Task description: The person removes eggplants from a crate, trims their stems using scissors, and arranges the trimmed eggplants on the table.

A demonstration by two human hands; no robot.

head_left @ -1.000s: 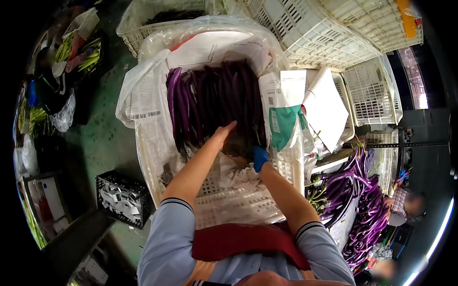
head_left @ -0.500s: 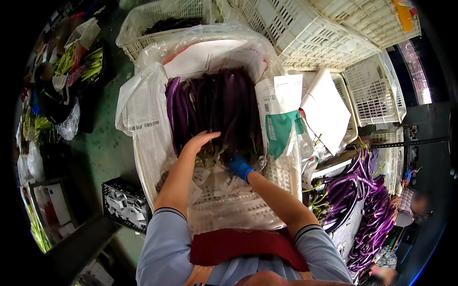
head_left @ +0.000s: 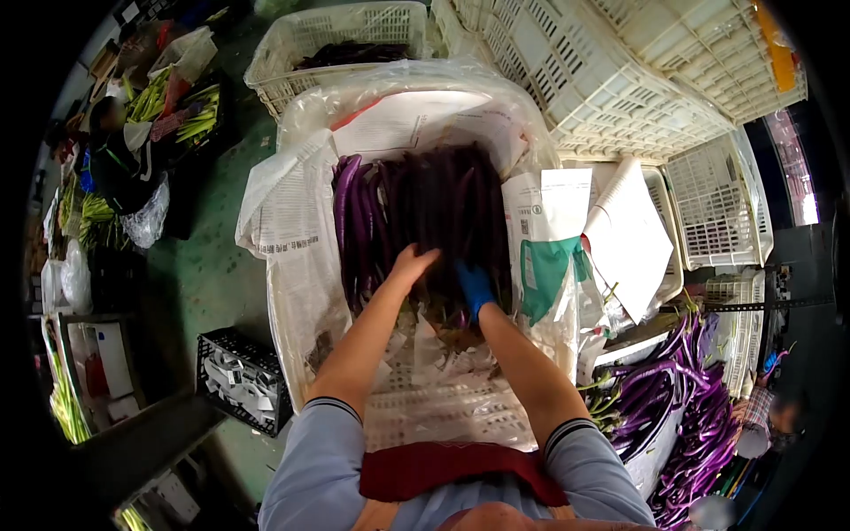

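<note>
Long dark purple eggplants point(head_left: 361, 221) lie side by side in a crate lined with plastic and newspaper point(head_left: 292, 203). My bare left hand point(head_left: 413, 265) is at the near ends of the middle eggplants, its thumb across them and most fingers hidden. Close on its right, my right hand point(head_left: 475, 287), in a blue glove, is against the same eggplants with its fingers pointing away from me. Between the two hands the dark eggplants look blurred. Both hands appear closed on this bunch, though the fingertips are largely out of sight.
Loose eggplants point(head_left: 699, 416) are heaped at the right. White crates point(head_left: 611, 80) are stacked behind, and another crate point(head_left: 336, 26) holds eggplants at the back. A black crate point(head_left: 243, 380) stands on the floor at left. Another person point(head_left: 124, 168) is among green vegetables.
Both hands have moved farther into the crate relative to its liner. My right hand has risen from the eggplants' near ends to alongside them. The whole view has shifted slightly.
</note>
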